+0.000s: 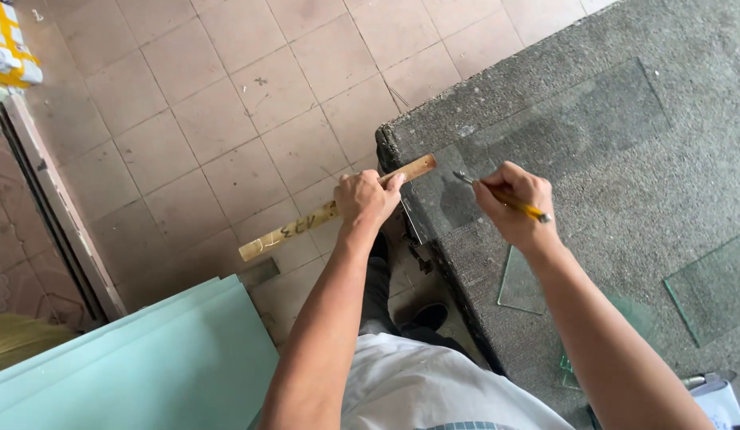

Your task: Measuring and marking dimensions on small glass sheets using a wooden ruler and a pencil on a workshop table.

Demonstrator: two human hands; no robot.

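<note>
Glass sheet (545, 135) lies flat on a grey worktable (672, 199), one corner past the table's near-left edge.

Left hand (367, 199) is clamped on a wooden ruler (330, 211), whose long axis runs from lower left over the tiled floor (226, 119) up-right onto the glass. Right hand (513, 203), well apart from the left, grips a yellow-handled cutter (501, 197), tip pointing left at the ruler's end. A clean score likely needs the ruler pressed firmly and the cutter kept tight against it.

We are losing the wooden stick's (330, 211) middle under our left hand (366, 199); our right hand (515, 203) is covering the glass cutter's (505, 197) shaft.
</note>
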